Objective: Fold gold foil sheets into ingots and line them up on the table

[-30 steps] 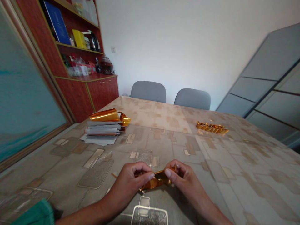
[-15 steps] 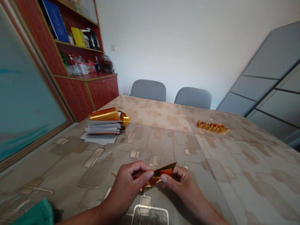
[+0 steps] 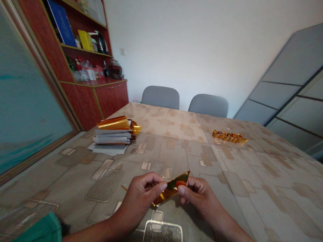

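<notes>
Between my two hands is a folded piece of shiny gold foil paper [image 3: 170, 191], held just above the table with one pointed corner up to the right. My left hand [image 3: 145, 193] pinches its left part between thumb and fingers. On the right edge, my right hand [image 3: 195, 193] grips it with the thumb on the near face and the fingers behind. Farther off to the left lies a stack of paper sheets [image 3: 111, 138], with a curled gold sheet [image 3: 113, 123] on top. A row of folded gold foil pieces [image 3: 230, 136] sits at the right.
A patterned cloth covers the table [image 3: 176, 151]. Two grey chairs [image 3: 160, 96] stand at its far side. A red cabinet [image 3: 108, 97] with bottles and a kettle is at the back left. Green cloth [image 3: 41, 230] shows at the lower left.
My right hand has shifted slightly right along the gold foil paper, and the foil's pointed corner has risen a little. My left hand keeps its pinch.
</notes>
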